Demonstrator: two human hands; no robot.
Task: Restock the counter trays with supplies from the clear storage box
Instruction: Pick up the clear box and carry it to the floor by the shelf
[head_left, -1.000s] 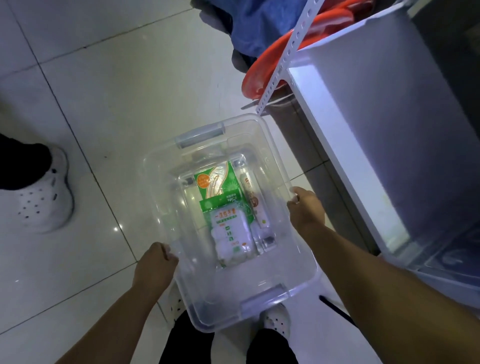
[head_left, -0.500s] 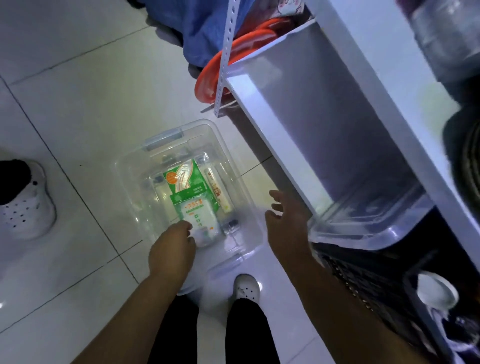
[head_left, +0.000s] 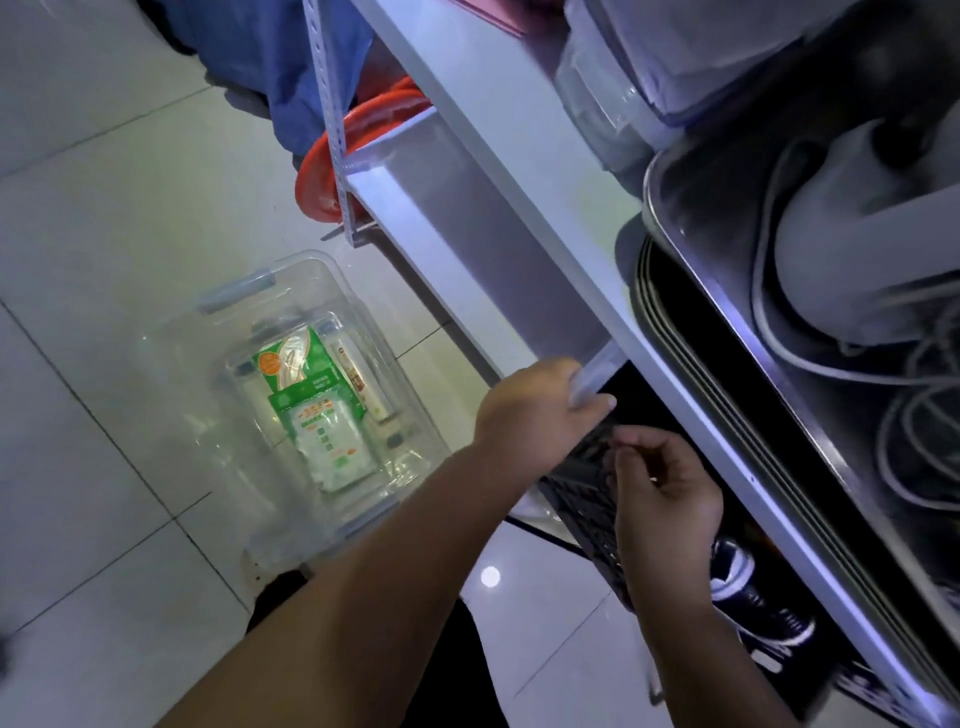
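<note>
Head view shows us the clear storage box (head_left: 239, 290) on the floor tiles, at nine o'clock from our hands, with green packets (head_left: 311, 384) lying flat inside. Our left hand (head_left: 535, 410) curls over the rim of a clear bin (head_left: 602, 364) under the white shelf (head_left: 519, 171). Our right hand (head_left: 665, 499), at five o'clock from it, hovers with fingers curled beside a black crate (head_left: 587, 499); whether it pinches anything we cannot tell.

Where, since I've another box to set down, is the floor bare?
Bare tiles left of the clear box and beyond it, up to the blue cloth. Crowded under the shelf: left hand gripping a bin, right hand, black crate, shoe.
</note>
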